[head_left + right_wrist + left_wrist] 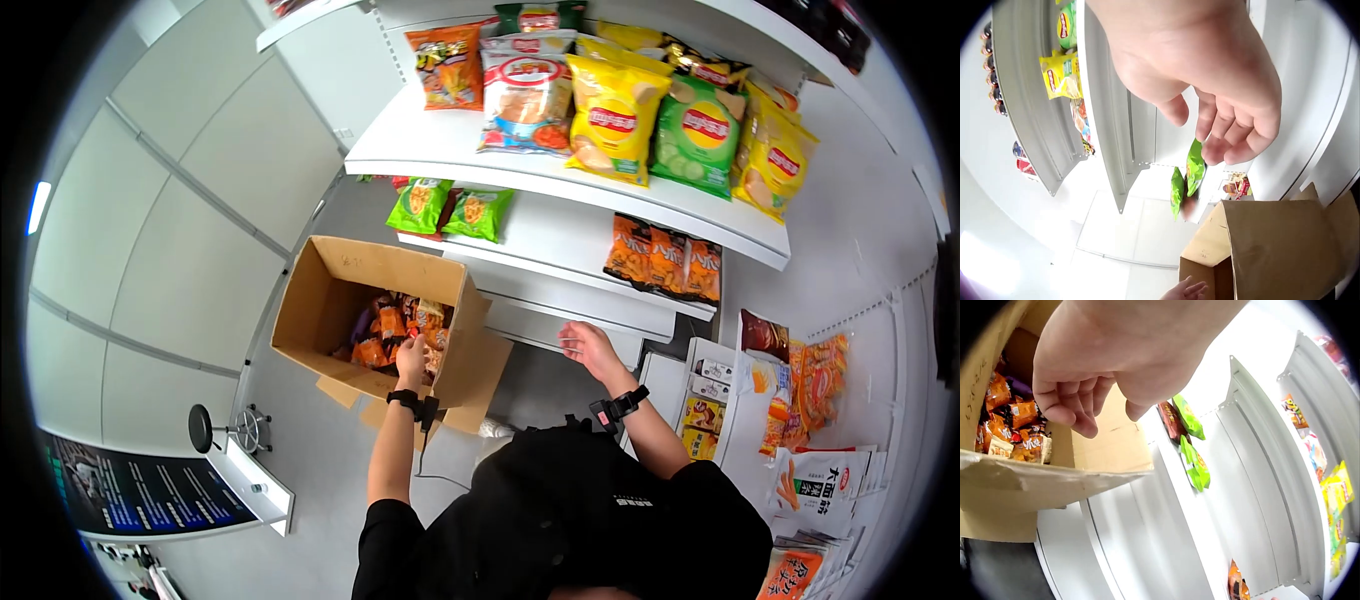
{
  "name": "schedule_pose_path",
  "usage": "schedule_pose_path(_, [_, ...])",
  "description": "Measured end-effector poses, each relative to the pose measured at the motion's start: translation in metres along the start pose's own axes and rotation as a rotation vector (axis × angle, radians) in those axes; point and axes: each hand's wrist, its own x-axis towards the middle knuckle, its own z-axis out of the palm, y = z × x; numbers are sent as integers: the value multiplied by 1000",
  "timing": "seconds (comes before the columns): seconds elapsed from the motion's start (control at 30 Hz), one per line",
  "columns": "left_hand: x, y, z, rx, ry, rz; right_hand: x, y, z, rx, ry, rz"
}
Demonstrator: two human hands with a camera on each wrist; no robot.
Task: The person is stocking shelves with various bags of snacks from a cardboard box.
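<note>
My left hand (411, 362) hangs over the open side of a cardboard box (372, 262), its fingers loosely curled with nothing between them. Inside lie several small orange snack bags (1024, 415) and a purple bag (1019, 387). Thumb and fingertips stay apart above the bags in the left wrist view. To the right, my right hand (590, 350) hovers in front of the lower shelves with loosely bent fingers, holding nothing. Beyond it, orange and black snack bags (668, 262) stand in a row on the middle shelf (560, 225).
Two green snack bags (478, 214) stand at that shelf's left end. Above, the upper shelf (420, 150) carries several chip bags, including a yellow one (615, 115). A side rack (735, 430) with more snacks is on the right. Box flaps (490, 375) stick out near the legs.
</note>
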Motion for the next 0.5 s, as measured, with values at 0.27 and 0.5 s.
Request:
schedule_pose_path(0.27, [76, -59, -92, 15, 114, -151, 42, 11, 66, -55, -2, 17])
schedule_pose_path(0.5, [125, -116, -158, -167, 123, -130, 77, 33, 133, -109, 2, 66])
